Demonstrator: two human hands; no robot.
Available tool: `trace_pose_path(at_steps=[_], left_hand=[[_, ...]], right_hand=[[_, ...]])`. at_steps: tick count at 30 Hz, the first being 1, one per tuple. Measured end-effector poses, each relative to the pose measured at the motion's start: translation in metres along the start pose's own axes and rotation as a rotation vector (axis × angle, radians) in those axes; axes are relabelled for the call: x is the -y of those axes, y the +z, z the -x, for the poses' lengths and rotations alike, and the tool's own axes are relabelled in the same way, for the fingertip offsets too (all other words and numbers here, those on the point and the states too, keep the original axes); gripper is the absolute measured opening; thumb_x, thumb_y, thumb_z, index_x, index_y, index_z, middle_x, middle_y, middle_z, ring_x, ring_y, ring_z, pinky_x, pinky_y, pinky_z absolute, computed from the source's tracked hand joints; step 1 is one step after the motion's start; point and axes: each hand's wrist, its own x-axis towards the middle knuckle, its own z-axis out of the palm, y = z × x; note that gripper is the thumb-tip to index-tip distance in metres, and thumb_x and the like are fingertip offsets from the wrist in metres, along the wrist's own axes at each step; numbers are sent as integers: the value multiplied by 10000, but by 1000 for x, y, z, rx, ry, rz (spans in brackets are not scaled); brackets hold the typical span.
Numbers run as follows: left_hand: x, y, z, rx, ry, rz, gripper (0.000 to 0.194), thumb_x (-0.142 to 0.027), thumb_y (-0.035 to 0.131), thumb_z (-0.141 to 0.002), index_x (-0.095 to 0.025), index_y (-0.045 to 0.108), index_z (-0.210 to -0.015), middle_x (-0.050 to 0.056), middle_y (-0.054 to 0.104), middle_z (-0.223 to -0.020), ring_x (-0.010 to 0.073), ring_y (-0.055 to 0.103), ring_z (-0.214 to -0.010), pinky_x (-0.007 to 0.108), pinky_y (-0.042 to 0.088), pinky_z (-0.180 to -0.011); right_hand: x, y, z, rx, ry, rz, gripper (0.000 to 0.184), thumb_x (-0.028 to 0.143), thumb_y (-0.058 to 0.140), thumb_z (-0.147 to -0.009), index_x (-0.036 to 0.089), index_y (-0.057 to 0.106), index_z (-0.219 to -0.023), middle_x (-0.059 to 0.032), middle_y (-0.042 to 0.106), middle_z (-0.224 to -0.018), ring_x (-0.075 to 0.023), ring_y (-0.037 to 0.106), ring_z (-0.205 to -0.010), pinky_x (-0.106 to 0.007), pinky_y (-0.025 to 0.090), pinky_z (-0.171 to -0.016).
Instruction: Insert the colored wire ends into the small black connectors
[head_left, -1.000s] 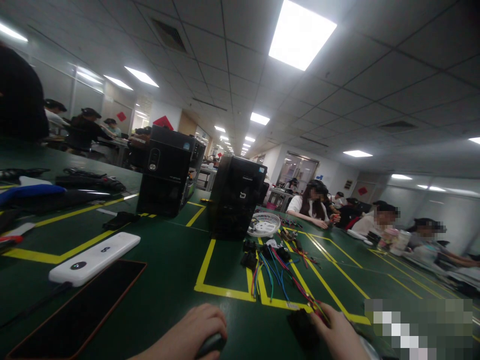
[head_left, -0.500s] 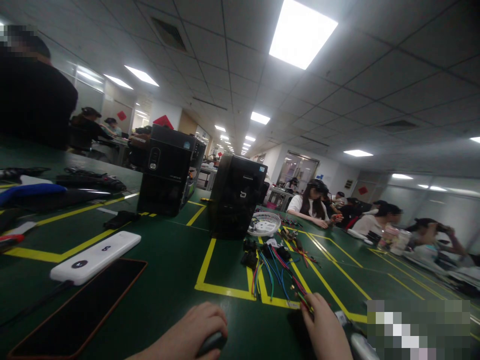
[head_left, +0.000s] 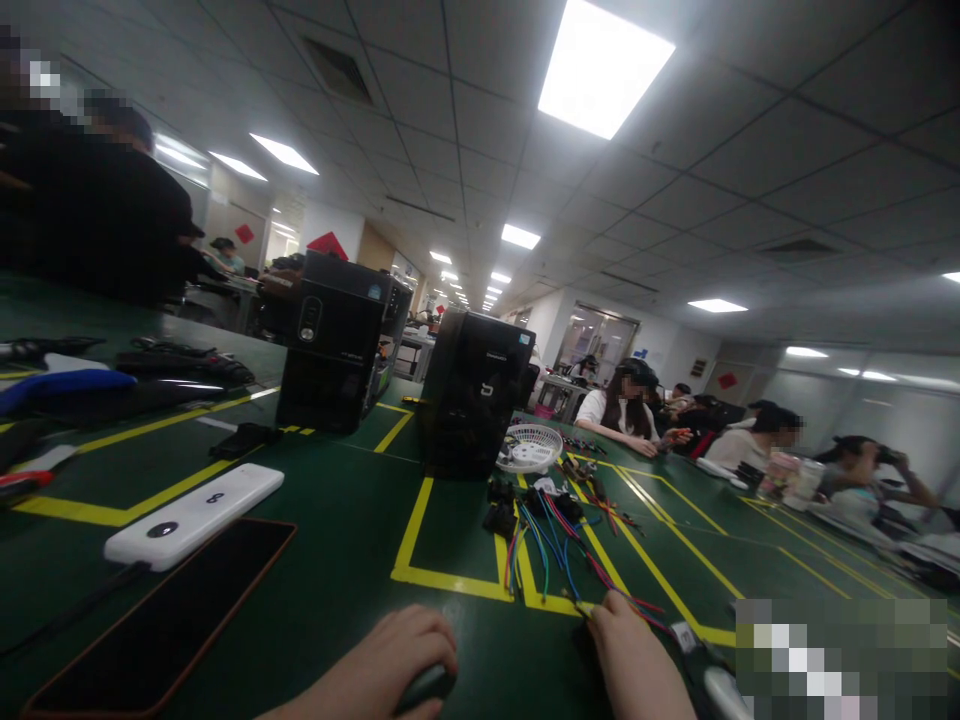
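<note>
My left hand [head_left: 401, 655] is closed around a dark, rounded object [head_left: 427, 686] at the bottom middle; most of it is hidden under the fingers. My right hand [head_left: 634, 655] rests low on the green table with its fingers pressed together. Its fingertips meet the yellow tape line beside the loose wires; what they pinch, if anything, is too small to make out. Just beyond it, a bundle of red, blue and green wires [head_left: 559, 545] with black connectors [head_left: 501, 508] lies on the table. Some red wires pass behind my right hand.
Two black computer cases [head_left: 474, 400] stand ahead. A white basket [head_left: 531, 449] sits by the right one. A white power strip [head_left: 196, 515] and a dark phone-like slab [head_left: 165, 620] lie at left. Several people sit to the right; a dark-clothed person [head_left: 90, 220] is at far left.
My right hand has shifted slightly left, and the red wires now show beyond it. My left hand stays put. At far left, the dark-clothed person has moved right.
</note>
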Motion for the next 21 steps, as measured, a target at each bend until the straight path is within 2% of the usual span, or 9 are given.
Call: trace_pose_path(at_steps=[5, 11, 13, 15, 17, 19, 21], left_hand=[[-3, 1, 1, -24, -9, 9, 329, -86, 663, -779, -267, 629, -1052, 2, 581, -1192, 218, 513, -1123, 326, 381, -978], [-6, 0, 3, -10, -19, 13, 318, -90, 656, -781, -269, 631, -1043, 3, 583, -1193, 225, 511, -1124, 340, 377, -980], [-4, 0, 3, -18, -14, 7, 333, -73, 651, -769, -266, 631, -1040, 6, 586, -1184, 225, 518, -1113, 339, 379, -976], [-2, 1, 2, -19, -6, 11, 340, -73, 652, -765, -269, 630, -1042, 4, 588, -1179, 224, 521, -1108, 337, 382, -971], [-1, 1, 2, -25, 0, 17, 333, -84, 654, -772, -272, 630, -1046, 2, 587, -1184, 222, 519, -1113, 336, 379, -976], [0, 1, 1, -23, 1, 20, 330, -90, 659, -775, -273, 631, -1049, 3, 587, -1182, 221, 519, -1113, 333, 380, -976], [1, 1, 1, -26, -5, 21, 333, -88, 660, -775, -273, 632, -1051, 3, 589, -1179, 220, 520, -1110, 331, 381, -975]], right_hand=[[0, 6, 1, 13, 12, -3, 385, 86, 313, -870, 137, 695, -886, -174, 626, -977, -244, 638, -898, -340, 454, -807], [-11, 1, 8, 45, -58, -104, 338, 201, 370, -889, 196, 707, -913, -115, 643, -961, -210, 646, -880, -299, 453, -800], [-15, -4, 10, -13, -64, -166, 363, 243, 341, -900, 183, 699, -895, -124, 647, -993, -209, 647, -903, -291, 452, -823], [-21, -9, 11, -122, 7, -209, 419, 293, 288, -910, 156, 682, -949, -150, 656, -1055, -234, 641, -972, -311, 451, -860], [-28, -13, 11, -218, 124, -257, 491, 342, 241, -912, 112, 631, -1103, -177, 647, -1154, -265, 615, -1071, -344, 442, -908], [-35, -15, 11, -250, 204, -314, 564, 383, 213, -911, 75, 539, -1253, -180, 618, -1238, -271, 584, -1141, -362, 432, -944], [-43, -14, 12, -227, 222, -348, 590, 401, 207, -914, 74, 500, -1308, -161, 607, -1264, -260, 578, -1157, -355, 435, -950]])
